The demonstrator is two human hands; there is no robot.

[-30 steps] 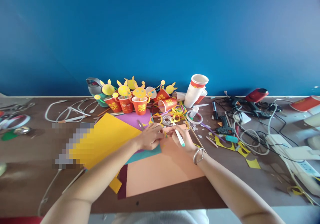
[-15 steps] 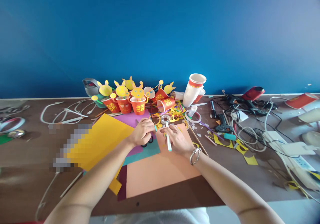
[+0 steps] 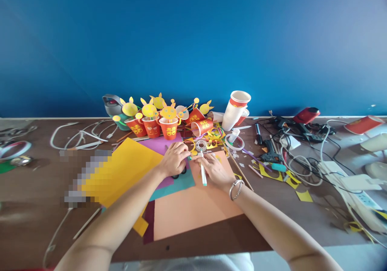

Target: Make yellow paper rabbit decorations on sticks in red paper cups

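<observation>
Right hand [image 3: 213, 169]: closed round a white pen [image 3: 203, 174], its teal end nearest the person, over the peach sheet [image 3: 193, 210] | left hand [image 3: 174, 162]: fingers curled, just beside the right; can't tell whether it grips anything | black scissors [image 3: 179, 176]: partly under the left hand | red cups [image 3: 169, 128]: behind, on the worktop [image 3: 39, 190]

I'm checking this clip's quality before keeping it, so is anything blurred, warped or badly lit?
Head view: a pixelated block masks the table beside the yellow sheet; the wide lens stretches the forearms toward the bottom edge; soft light, blue wall paler at upper right; right hand and pen are sharp.
</observation>
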